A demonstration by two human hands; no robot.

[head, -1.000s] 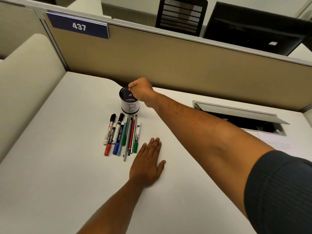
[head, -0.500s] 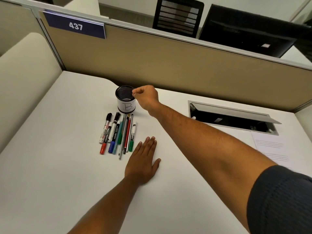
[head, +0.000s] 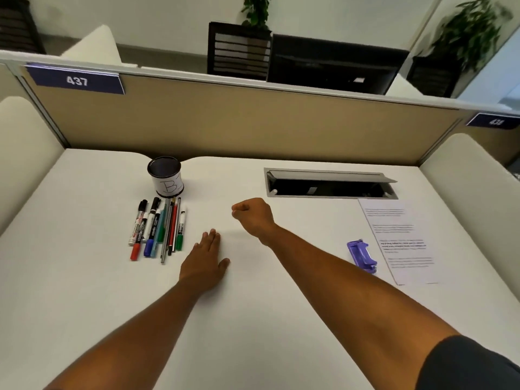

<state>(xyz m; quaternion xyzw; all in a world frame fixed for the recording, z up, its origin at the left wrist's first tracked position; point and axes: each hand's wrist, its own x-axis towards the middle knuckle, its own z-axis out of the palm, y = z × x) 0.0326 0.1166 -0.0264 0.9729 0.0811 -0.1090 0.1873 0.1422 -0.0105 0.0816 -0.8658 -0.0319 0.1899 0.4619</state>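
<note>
Right hand (head: 253,218) hangs in a loose fist over the desk (head: 84,291), apparently empty. Left hand (head: 206,260) lies flat, fingers together, just beside the pens (head: 160,229), which lie in front of the cup (head: 166,177). Risk: a hasty reach tips the cup or scatters the pens.

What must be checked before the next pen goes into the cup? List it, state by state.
1. Cup upright, mouth open: ok.
2. Pens lying in a row before the cup: ok.
3. Right hand free: ok, fist curled, nothing seen in it.
4. Left hand clear of the pens: ok, flat on the desk beside them.
5. Room inside the cup: cannot tell, interior dark.
</note>
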